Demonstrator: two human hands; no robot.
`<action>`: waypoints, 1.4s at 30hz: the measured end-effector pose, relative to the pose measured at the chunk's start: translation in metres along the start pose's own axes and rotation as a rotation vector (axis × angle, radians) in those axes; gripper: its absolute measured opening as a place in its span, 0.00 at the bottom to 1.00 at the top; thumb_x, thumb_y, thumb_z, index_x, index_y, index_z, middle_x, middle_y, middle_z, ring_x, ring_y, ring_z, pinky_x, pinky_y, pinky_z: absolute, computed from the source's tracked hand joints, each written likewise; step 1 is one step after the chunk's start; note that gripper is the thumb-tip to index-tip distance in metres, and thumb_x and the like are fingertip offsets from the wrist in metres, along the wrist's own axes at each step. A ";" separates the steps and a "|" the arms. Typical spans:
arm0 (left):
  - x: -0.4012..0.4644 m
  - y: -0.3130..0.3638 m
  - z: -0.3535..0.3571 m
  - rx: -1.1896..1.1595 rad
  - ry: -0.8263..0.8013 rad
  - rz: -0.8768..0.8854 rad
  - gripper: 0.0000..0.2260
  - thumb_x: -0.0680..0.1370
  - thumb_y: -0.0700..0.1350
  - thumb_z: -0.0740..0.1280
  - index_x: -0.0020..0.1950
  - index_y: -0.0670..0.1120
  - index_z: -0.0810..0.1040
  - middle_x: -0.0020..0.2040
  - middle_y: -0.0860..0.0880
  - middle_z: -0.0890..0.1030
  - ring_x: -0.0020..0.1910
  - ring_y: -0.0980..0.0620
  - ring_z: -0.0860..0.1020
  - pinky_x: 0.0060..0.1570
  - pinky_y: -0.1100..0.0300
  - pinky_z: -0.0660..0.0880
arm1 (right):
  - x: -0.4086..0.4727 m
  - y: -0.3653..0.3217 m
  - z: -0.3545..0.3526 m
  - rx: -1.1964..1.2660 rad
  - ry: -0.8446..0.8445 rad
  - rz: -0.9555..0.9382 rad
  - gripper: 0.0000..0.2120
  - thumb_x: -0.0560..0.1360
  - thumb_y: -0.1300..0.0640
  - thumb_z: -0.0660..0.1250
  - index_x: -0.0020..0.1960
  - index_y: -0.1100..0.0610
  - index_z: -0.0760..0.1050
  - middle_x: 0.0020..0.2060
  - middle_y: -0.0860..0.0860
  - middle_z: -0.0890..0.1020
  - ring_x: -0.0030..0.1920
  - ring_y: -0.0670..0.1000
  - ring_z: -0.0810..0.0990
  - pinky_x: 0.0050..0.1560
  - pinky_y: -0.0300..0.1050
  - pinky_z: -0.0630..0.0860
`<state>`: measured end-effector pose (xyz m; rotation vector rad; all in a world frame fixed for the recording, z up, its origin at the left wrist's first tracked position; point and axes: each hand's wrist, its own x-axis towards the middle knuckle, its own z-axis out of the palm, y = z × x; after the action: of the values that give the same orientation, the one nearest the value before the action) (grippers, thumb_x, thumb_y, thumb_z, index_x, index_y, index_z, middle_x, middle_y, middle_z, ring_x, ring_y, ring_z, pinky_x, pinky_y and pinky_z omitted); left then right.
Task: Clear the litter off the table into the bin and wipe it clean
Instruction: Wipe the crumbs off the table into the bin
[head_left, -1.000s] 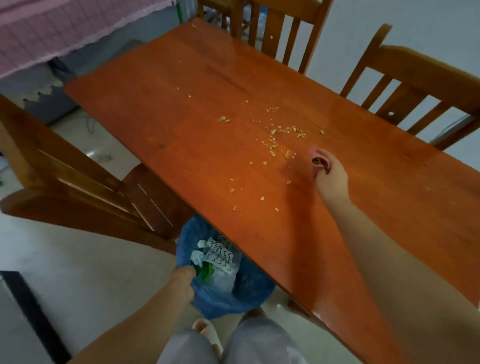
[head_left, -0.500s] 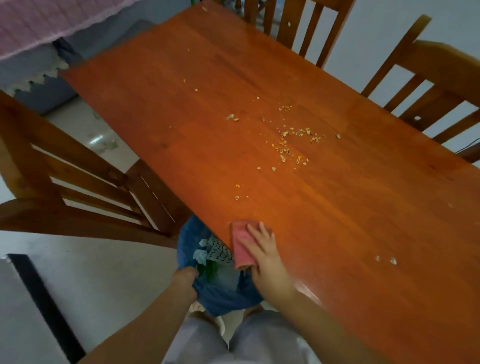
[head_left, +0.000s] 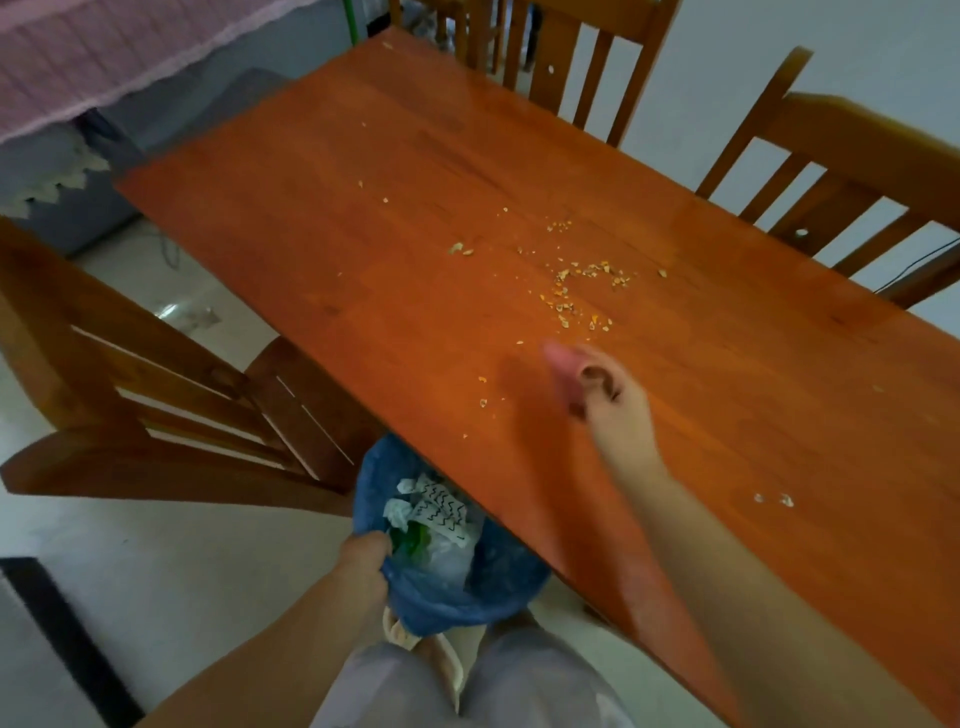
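Note:
Several pale crumbs (head_left: 569, 291) lie scattered across the middle of the orange-brown wooden table (head_left: 363, 249), with two more bits (head_left: 774, 500) near its right side. My right hand (head_left: 610, 395) is over the table just below the crumbs, closed on a pink cloth (head_left: 563, 364); both are motion-blurred. Below the table's near edge hangs a bin lined with a blue bag (head_left: 467, 587), holding crumpled paper and plastic. My left hand (head_left: 366, 558) grips the bag's rim.
A wooden chair (head_left: 156, 395) stands at the table's left side, next to the bin. Two more chairs (head_left: 831, 171) stand along the far side. A pink-covered piece of furniture (head_left: 78, 67) is at the upper left. My knees and slippers are below the bin.
My right hand with the pink cloth moved from the table's near edge above the bin back up toward the crumbs. My left hand stayed on the bag's rim.

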<state>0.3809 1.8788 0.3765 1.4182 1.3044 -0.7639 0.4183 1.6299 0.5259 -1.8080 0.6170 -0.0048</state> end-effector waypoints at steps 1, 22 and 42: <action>-0.002 0.001 0.001 -0.010 -0.006 0.020 0.14 0.77 0.28 0.54 0.59 0.31 0.73 0.41 0.37 0.75 0.41 0.38 0.75 0.48 0.42 0.77 | 0.026 -0.005 -0.014 -0.013 0.097 -0.035 0.16 0.79 0.62 0.56 0.65 0.51 0.71 0.57 0.46 0.75 0.48 0.52 0.79 0.42 0.42 0.77; 0.008 0.024 -0.008 -0.161 0.013 0.047 0.19 0.73 0.25 0.52 0.60 0.31 0.73 0.47 0.34 0.77 0.44 0.37 0.77 0.47 0.43 0.76 | 0.046 0.030 0.075 -0.440 -0.322 -0.313 0.26 0.75 0.69 0.56 0.67 0.48 0.67 0.72 0.52 0.63 0.75 0.55 0.53 0.75 0.58 0.51; 0.019 0.011 -0.044 0.007 -0.033 0.078 0.25 0.71 0.27 0.53 0.68 0.35 0.68 0.62 0.32 0.74 0.59 0.31 0.74 0.57 0.33 0.72 | -0.089 0.084 0.124 -0.265 -0.473 0.011 0.21 0.75 0.70 0.55 0.64 0.55 0.72 0.61 0.52 0.77 0.61 0.48 0.74 0.56 0.28 0.67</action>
<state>0.3879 1.9271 0.3743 1.4479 1.2150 -0.7378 0.3451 1.7603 0.4362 -1.9661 0.2969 0.5196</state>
